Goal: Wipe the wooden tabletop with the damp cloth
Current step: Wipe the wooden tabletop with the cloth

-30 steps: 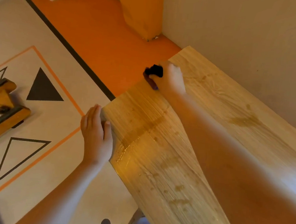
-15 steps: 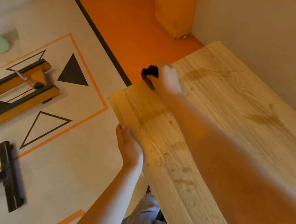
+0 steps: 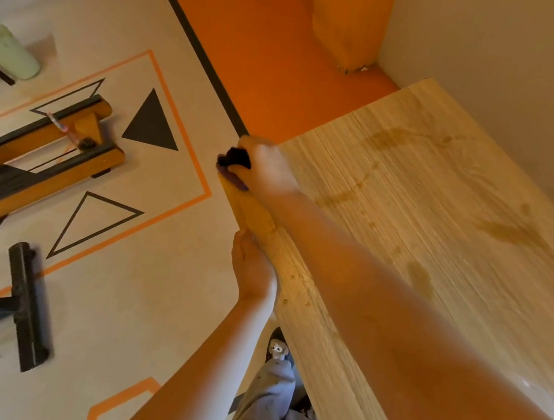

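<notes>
The wooden tabletop (image 3: 432, 220) fills the right of my view, streaked with darker damp patches. My right hand (image 3: 268, 168) is at its far left corner, fingers curled tight around the dark cloth (image 3: 235, 159), which bulges past the edge. My left hand (image 3: 255, 270) presses against the near side edge; I cannot tell how its fingers sit.

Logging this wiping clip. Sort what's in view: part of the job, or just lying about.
Part of the job:
wooden tabletop
dark cloth
right hand, holding the cloth at the corner
left hand, on the table edge

Lying about:
wooden frame on the floor
black bar
pale green cylinder
</notes>
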Available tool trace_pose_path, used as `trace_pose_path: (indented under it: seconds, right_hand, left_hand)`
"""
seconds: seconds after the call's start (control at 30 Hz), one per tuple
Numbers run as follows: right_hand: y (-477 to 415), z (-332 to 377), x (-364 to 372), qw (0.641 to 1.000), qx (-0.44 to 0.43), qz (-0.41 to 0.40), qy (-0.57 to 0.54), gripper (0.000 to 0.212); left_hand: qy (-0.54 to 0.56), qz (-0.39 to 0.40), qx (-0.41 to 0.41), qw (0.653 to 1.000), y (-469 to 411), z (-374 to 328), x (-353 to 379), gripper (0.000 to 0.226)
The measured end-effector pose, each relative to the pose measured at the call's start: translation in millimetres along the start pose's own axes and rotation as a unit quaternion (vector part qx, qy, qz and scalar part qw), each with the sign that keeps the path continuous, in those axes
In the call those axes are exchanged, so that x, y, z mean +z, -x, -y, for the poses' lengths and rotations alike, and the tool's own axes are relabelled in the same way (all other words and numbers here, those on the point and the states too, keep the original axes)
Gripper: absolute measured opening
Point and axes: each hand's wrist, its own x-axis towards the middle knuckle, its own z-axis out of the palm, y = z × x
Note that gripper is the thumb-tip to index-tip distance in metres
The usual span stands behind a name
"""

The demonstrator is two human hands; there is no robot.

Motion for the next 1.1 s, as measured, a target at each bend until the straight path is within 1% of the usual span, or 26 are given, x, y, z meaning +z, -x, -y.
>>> trace_pose_path:
  seconds: [0.07,0.1,0.13,0.23,0.27,0.3,0.4,0.47,0.5,0.53,0.6,0.63,0.67,0.73,0.83,0.87,0.9,0.93,0.97,1.03,1.07,1.1]
  right_hand:
    - [2.2,5.5,4.1,0.998,-0.027,0.048,0.017,0.012]
    - [-0.2,5.0,1.9,0.998,-0.034,0.054,0.03,0.011]
    - [-4.0,2.8,-1.5,0.998,-0.032,0.042,0.036,0.01]
    - [-15.3,-4.2,-9.6,0.998,0.007,-0.03,0.047,0.01]
    - [-13.0,-3.9,-9.1,0.998,0.004,-0.03,0.054,0.01]
    - [-6.3,-2.0,-7.1,0.999,-0.011,-0.014,0.051,0.011]
    - [25.4,3.1,-0.1,0.993,-0.077,0.073,0.051,0.014]
    - [32.1,-7.5,-6.3,0.987,-0.101,0.084,0.09,0.016]
    - [28.0,-15.6,-14.9,0.989,-0.091,0.062,0.101,0.016]
    - [21.5,-23.7,-25.8,0.993,-0.06,0.029,0.101,0.014]
    - [11.1,-32.0,-47.1,0.995,0.005,-0.056,0.085,0.01]
    - [10.7,-32.3,-50.7,0.994,0.023,-0.084,0.071,0.008]
    - [14.2,-28.1,-48.8,0.994,0.028,-0.085,0.058,0.006]
    - [30.4,-14.0,-30.6,0.999,-0.001,-0.024,0.043,0.009]
    - [53.0,-3.3,-6.1,0.991,-0.089,0.065,0.074,0.018]
    - [51.4,-6.4,-9.6,0.99,-0.093,0.074,0.078,0.018]
    - [46.9,-10.9,-19.4,0.993,-0.076,0.071,0.064,0.017]
    - [42.1,-17.5,-32.6,0.996,-0.05,0.056,0.049,0.017]
    - [36.4,-25.6,-46.8,0.999,-0.017,0.02,0.047,0.016]
    - [31.0,-41.2,-69.1,0.992,0.04,-0.092,0.078,0.014]
    - [32.2,-45.3,-70.7,0.987,0.051,-0.127,0.085,0.013]
    - [36.4,-42.8,-65.2,0.988,0.042,-0.128,0.071,0.014]
  left_hand:
    - [-0.011,-0.002,0.005,1.0,1.0,0.4,-0.1,0.032]
    - [-0.016,-0.004,0.007,1.0,1.3,0.9,0.3,0.033]
    - [-0.022,-0.003,0.01,1.0,-0.1,1.6,0.3,0.033]
    - [-0.035,0.02,0.028,0.999,-0.5,2.7,-3.3,0.034]
    - [-0.037,0.024,0.033,0.998,3.4,4.4,-6.4,0.033]
    - [-0.04,0.023,0.036,0.998,9.9,7.4,-9.6,0.033]
    - [-0.023,0.004,0.039,0.999,37.0,15.3,-11.0,0.027]
    - [0.002,-0.004,0.041,0.999,46.7,19.0,-5.9,0.022]
    - [0.0,-0.004,0.046,0.999,47.1,19.4,-3.5,0.02]
    - [-0.004,0.001,0.052,0.999,46.2,19.3,-1.6,0.018]
    - [-0.005,0.013,0.06,0.998,44.3,20.2,-1.5,0.016]
    - [-0.008,0.016,0.061,0.998,44.4,20.8,-3.1,0.017]
    - [-0.012,0.017,0.062,0.998,44.5,21.0,-4.8,0.018]
    - [-0.014,0.02,0.059,0.998,44.2,21.4,-6.1,0.019]
    - [-0.002,0.025,0.042,0.999,43.5,21.1,-4.4,0.015]
    - [0.0,0.026,0.04,0.999,43.6,20.7,-4.0,0.015]
    - [-0.001,0.025,0.041,0.999,43.5,20.4,-3.9,0.015]
    - [-0.004,0.026,0.044,0.999,43.2,20.3,-3.7,0.015]
    - [-0.007,0.025,0.048,0.998,42.9,20.5,-4.2,0.014]
    - [-0.012,0.023,0.053,0.998,42.5,20.3,-4.2,0.013]
    - [-0.012,0.023,0.054,0.998,42.9,19.8,-4.5,0.013]
    - [-0.013,0.021,0.054,0.998,43.7,19.1,-4.6,0.013]
